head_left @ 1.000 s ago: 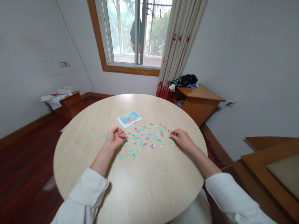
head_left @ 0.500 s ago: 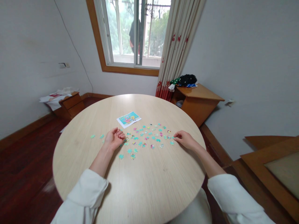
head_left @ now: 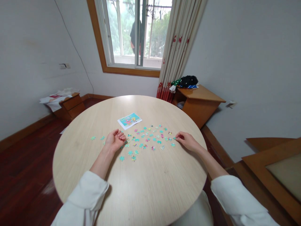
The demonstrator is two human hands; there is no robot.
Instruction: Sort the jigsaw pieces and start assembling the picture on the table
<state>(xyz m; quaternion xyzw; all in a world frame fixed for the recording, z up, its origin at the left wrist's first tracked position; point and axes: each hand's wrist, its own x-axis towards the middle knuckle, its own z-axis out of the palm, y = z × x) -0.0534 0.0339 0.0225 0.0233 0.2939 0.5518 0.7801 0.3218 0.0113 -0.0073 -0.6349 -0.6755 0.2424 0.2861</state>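
Many small jigsaw puzzle pieces (head_left: 159, 142), mostly turquoise with some pink and yellow, lie loose over the middle of the round table (head_left: 145, 188). My left hand (head_left: 114, 140) rests on its back at the left side of the spread, fingers loosely curled and the palm bare. At the right edge of the spread, my right hand (head_left: 185, 140) has thumb and fingers pinched at a turquoise puzzle piece (head_left: 174, 138), low over the tabletop. Behind the pieces lies a printed picture card (head_left: 129, 120) with cartoon figures on turquoise.
A few puzzle pieces (head_left: 93, 138) lie apart, left of my left hand. Beyond the table are a window (head_left: 138, 34), a curtain (head_left: 181, 47) and a wooden desk (head_left: 202, 94) with cloths (head_left: 188, 81) on it. A small wooden cabinet (head_left: 72, 105) stands at the left.
My right hand has shifted very slightly to the right, its fingertips still at the turquoise piece. My left hand and the other pieces look unchanged.
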